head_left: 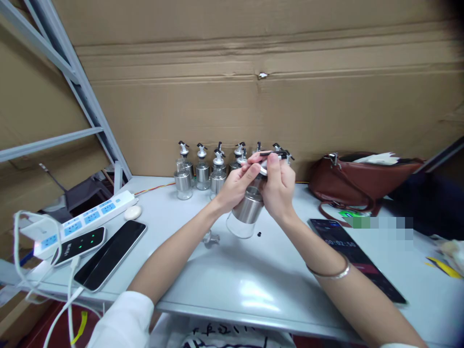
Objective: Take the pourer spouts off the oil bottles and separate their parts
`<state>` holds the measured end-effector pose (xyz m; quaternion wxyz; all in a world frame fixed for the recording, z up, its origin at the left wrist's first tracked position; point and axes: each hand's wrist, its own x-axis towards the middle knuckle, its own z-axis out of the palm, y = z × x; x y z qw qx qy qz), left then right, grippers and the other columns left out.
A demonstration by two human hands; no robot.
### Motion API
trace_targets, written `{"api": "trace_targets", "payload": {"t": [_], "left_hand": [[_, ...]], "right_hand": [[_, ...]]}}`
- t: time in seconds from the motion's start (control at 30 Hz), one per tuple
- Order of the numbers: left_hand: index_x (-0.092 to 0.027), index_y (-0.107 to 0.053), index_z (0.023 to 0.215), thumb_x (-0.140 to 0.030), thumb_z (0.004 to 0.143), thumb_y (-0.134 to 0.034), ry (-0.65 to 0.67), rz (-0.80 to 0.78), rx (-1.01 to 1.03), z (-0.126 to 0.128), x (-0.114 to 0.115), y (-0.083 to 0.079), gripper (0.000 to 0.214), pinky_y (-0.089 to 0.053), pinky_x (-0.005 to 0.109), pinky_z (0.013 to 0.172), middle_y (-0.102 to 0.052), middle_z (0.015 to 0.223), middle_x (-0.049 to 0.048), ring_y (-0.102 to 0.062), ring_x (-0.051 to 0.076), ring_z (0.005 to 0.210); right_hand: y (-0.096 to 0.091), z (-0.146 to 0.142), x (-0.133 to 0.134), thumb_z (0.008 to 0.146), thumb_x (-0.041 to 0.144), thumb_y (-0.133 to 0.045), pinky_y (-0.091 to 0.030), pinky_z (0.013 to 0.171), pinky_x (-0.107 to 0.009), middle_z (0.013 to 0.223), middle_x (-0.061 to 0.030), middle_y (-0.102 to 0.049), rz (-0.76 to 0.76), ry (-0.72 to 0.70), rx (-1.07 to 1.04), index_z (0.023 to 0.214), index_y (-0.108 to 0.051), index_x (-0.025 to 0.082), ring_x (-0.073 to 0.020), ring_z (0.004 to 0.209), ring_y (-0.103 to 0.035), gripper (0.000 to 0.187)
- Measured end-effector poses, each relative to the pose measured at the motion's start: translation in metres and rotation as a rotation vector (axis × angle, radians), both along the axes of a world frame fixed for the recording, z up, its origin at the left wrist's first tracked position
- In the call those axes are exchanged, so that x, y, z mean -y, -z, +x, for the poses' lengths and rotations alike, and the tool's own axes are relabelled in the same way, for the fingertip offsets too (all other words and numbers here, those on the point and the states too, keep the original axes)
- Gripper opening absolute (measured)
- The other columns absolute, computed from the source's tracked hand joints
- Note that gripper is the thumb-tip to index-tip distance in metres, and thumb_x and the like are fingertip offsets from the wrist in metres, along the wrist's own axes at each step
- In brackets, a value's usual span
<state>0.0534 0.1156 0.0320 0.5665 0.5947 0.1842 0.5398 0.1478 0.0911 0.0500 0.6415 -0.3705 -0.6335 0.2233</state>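
A glass oil bottle (248,209) with a steel sleeve stands slightly tilted beneath my hands, its clear base near the table. Over its mouth is a silver pour spout (263,169) with a black lever. My left hand (237,186) is closed, its thumb and fingers pinching the spout from the left. From the right, my right hand (278,186) is also closed on the spout, thumb near the lever. The fingers hide part of the bottle neck. Another silver spout (210,238) lies on the table left of the bottle; a tiny black piece (259,234) lies to its right.
Several similar bottles (202,175) stand along the cardboard wall (217,106); the front left one (183,183) has no spout. Left are a power strip (90,217), a phone (110,256) and cables. Right are a brown bag (358,181) and a phone showing a timer (357,256).
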Motion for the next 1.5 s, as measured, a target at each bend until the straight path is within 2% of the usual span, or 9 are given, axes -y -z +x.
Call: {"api": "trace_targets", "payload": {"t": [0.17,0.3,0.47,0.6,0.7,0.87,1.03,1.33,1.5], "left_hand": [[-0.013,-0.058,0.071,-0.07,0.068,-0.059,0.128,-0.017,-0.056,0.001,0.001,0.001,0.057,-0.047,0.025,0.058,-0.058,0.06,0.0006,-0.056,0.01,0.054],[-0.013,-0.06,0.084,-0.064,0.07,-0.063,0.193,0.099,-0.107,-0.002,0.004,-0.008,0.054,-0.046,0.023,0.057,-0.057,0.062,-0.0011,-0.055,0.009,0.054],[-0.015,-0.059,0.092,-0.061,0.078,-0.056,-0.057,0.166,-0.147,-0.037,-0.006,-0.029,0.048,-0.047,0.023,0.061,-0.058,0.07,-0.0012,-0.057,0.008,0.059],[-0.015,-0.059,0.094,-0.054,0.084,-0.054,-0.258,0.131,-0.267,-0.082,-0.022,-0.037,0.041,-0.047,0.022,0.067,-0.06,0.074,0.0002,-0.058,0.008,0.064],[-0.015,-0.058,0.096,-0.052,0.082,-0.057,-0.345,0.049,-0.344,-0.104,-0.038,-0.028,0.04,-0.047,0.023,0.07,-0.063,0.08,0.0019,-0.06,0.01,0.07],[-0.014,-0.058,0.094,-0.046,0.075,-0.068,-0.397,-0.039,-0.28,-0.11,-0.064,0.002,0.038,-0.047,0.028,0.079,-0.064,0.079,0.0013,-0.062,0.012,0.074],[-0.014,-0.059,0.095,-0.041,0.072,-0.07,-0.397,-0.043,-0.275,-0.114,-0.078,0.017,0.037,-0.045,0.031,0.086,-0.066,0.081,0.0021,-0.063,0.014,0.079],[-0.013,-0.06,0.099,-0.033,0.078,-0.06,-0.454,-0.021,-0.286,-0.123,-0.084,0.028,0.029,-0.044,0.035,0.089,-0.068,0.082,0.005,-0.064,0.017,0.085],[-0.013,-0.062,0.094,-0.017,0.073,-0.059,-0.567,0.089,-0.301,-0.12,-0.081,0.012,0.021,-0.04,0.033,0.095,-0.066,0.101,0.0076,-0.059,0.018,0.101]], "right_hand": [[-0.007,0.008,-0.011,0.081,0.073,-0.035,-0.043,0.045,-0.028,0.077,-0.0036,-0.062,-0.249,-0.2,-0.197,0.088,-0.058,0.022,-0.0139,0.055,-0.056,0.056],[-0.019,0.024,-0.021,0.078,0.065,-0.048,-0.049,0.052,-0.028,0.07,-0.0003,-0.059,-0.361,-0.428,-0.324,0.081,-0.049,0.023,-0.0148,0.063,-0.06,0.042],[-0.027,0.044,-0.025,0.082,0.053,-0.051,-0.053,0.07,-0.03,0.076,-0.0007,-0.061,-0.29,-0.442,-0.408,0.078,-0.046,0.023,-0.0162,0.081,-0.064,0.03],[-0.029,0.055,-0.027,0.083,0.049,-0.049,-0.052,0.072,-0.029,0.074,-0.0007,-0.06,-0.278,-0.39,-0.397,0.073,-0.047,0.023,-0.0146,0.078,-0.062,0.028],[-0.03,0.054,-0.027,0.081,0.049,-0.053,-0.051,0.066,-0.027,0.067,0.0002,-0.057,-0.289,-0.41,-0.469,0.068,-0.047,0.022,-0.0132,0.069,-0.059,0.03],[-0.03,0.041,-0.023,0.074,0.053,-0.06,-0.046,0.053,-0.024,0.056,0.0037,-0.05,-0.313,-0.443,-0.705,0.055,-0.042,0.021,-0.0087,0.052,-0.051,0.042],[-0.029,0.032,-0.019,0.075,0.047,-0.06,-0.045,0.052,-0.024,0.054,0.0044,-0.046,-0.299,-0.457,-0.692,0.05,-0.038,0.02,-0.0074,0.049,-0.048,0.043],[-0.027,0.025,-0.013,0.078,0.04,-0.054,-0.045,0.055,-0.026,0.056,0.0026,-0.043,-0.287,-0.513,-0.471,0.052,-0.036,0.021,-0.0094,0.052,-0.045,0.037],[-0.021,0.018,-0.013,0.08,0.045,-0.051,-0.043,0.058,-0.027,0.063,-0.0002,-0.047,-0.297,-0.524,-0.298,0.053,-0.039,0.021,-0.012,0.06,-0.047,0.038]]}}
